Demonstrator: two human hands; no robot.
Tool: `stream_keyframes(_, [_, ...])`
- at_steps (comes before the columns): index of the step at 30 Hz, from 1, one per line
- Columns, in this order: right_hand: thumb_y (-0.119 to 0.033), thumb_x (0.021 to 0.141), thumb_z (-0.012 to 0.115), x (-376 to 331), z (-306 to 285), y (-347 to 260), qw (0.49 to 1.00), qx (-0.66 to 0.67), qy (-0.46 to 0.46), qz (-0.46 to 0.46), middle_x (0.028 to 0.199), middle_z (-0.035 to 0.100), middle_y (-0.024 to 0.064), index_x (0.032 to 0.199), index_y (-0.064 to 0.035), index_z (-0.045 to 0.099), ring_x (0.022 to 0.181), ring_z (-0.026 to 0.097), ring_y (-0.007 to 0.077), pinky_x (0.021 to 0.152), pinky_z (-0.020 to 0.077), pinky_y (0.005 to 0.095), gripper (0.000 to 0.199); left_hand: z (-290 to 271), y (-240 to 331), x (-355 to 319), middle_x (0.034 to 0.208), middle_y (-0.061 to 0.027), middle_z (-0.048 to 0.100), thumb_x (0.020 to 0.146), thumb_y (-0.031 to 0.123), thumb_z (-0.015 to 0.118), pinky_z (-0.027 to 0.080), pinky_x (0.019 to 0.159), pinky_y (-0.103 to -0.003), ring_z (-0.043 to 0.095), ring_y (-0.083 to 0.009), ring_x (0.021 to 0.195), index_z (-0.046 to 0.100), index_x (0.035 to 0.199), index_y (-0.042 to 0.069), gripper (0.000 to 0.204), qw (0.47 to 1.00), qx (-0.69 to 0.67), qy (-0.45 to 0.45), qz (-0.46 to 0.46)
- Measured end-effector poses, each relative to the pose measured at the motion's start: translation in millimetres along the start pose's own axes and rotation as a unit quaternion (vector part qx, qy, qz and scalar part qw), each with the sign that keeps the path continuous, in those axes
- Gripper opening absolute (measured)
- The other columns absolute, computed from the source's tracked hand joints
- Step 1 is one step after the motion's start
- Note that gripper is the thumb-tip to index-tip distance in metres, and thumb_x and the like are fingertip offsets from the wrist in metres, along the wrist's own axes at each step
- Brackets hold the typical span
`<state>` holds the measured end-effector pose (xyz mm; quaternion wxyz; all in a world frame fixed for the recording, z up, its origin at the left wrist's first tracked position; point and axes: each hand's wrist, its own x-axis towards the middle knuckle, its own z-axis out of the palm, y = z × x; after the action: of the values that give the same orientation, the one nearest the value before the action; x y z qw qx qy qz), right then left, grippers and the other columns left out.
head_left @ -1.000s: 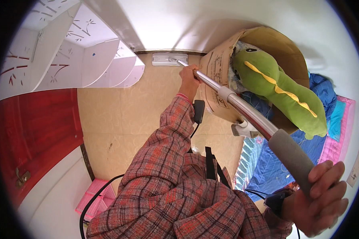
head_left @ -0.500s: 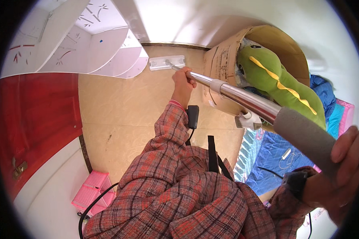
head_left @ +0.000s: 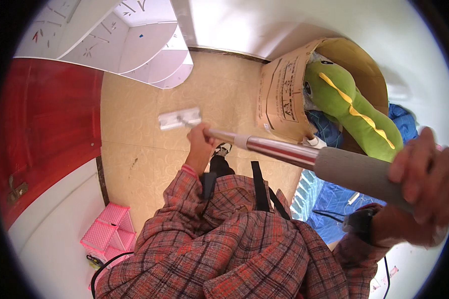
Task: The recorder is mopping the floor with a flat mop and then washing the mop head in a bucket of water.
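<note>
Because the mop [head_left: 284, 151] slants across in front of you, your two hands seem spread along it for leverage: your left hand [head_left: 199, 142] has its fingers closed round the thin lower pole [head_left: 222, 135], presumably to steer, while your right hand [head_left: 424, 174] curls its fingers over the grey grip [head_left: 356, 172], likely to steady the top end, though blur hides how tightly. The white mop head [head_left: 179, 118] lies on the tan floor [head_left: 134, 109], just beyond your left fingers, ahead and slightly left, well apart from the cardboard box [head_left: 282, 99].
</note>
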<state>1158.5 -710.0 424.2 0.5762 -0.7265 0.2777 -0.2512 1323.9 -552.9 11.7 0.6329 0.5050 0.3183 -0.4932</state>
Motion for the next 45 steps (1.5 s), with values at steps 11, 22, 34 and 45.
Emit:
stream_keyframes(11, [-0.009, 0.072, 0.052, -99, -96, 11, 0.956, 0.191, 0.186, -0.122, 0.049, 0.041, -0.0037, 0.052, -0.0162, 0.037, 0.053, 0.04, 0.0086, 0.051, 0.0376, 0.0215, 0.026, 57, -59, -49, 0.045, -0.0043, 0.033, 0.066, 0.01, 0.053, 0.028, 0.034, -0.035, 0.036, -0.0178, 0.035, 0.036, 0.053, 0.011, 0.021, 0.987, 0.117, -0.031, -0.103])
stream_keyframes(22, [-0.02, 0.068, 0.062, -131, -77, 45, 0.911, -0.014, 0.362, -0.198, 0.05, 0.041, -0.004, 0.05, -0.0167, 0.04, 0.056, 0.042, 0.0124, 0.053, 0.0357, 0.0245, 0.029, 221, -123, 26, 0.049, -0.0052, 0.038, 0.07, 0.008, 0.054, 0.032, 0.032, -0.037, 0.035, -0.0197, 0.034, 0.041, 0.06, 0.008, 0.017, 0.983, 0.066, -0.162, -0.051])
stream_keyframes(34, [-0.006, 0.061, 0.071, -101, -78, 36, 0.965, 0.02, -0.162, -0.204, 0.063, 0.051, 0.0042, 0.059, -0.007, 0.047, 0.064, 0.05, 0.0189, 0.062, 0.0514, 0.0369, 0.024, 226, -115, 49, 0.045, -0.002, 0.039, 0.071, 0.018, 0.054, 0.033, 0.033, -0.03, 0.037, -0.0147, 0.035, 0.044, 0.062, 0.009, 0.016, 0.96, 0.105, -0.232, -0.119])
stream_keyframes(45, [-0.015, 0.065, 0.065, -129, -58, 68, 0.982, 0.019, 0.073, -0.172, 0.056, 0.044, 0.0027, 0.059, -0.0066, 0.047, 0.054, 0.043, 0.0176, 0.05, 0.0446, 0.0336, 0.02, 210, -138, 64, 0.04, -0.0032, 0.035, 0.07, 0.021, 0.054, 0.019, 0.021, -0.032, 0.029, -0.0148, 0.024, 0.041, 0.052, 0.01, 0.024, 0.915, 0.368, -0.153, -0.055])
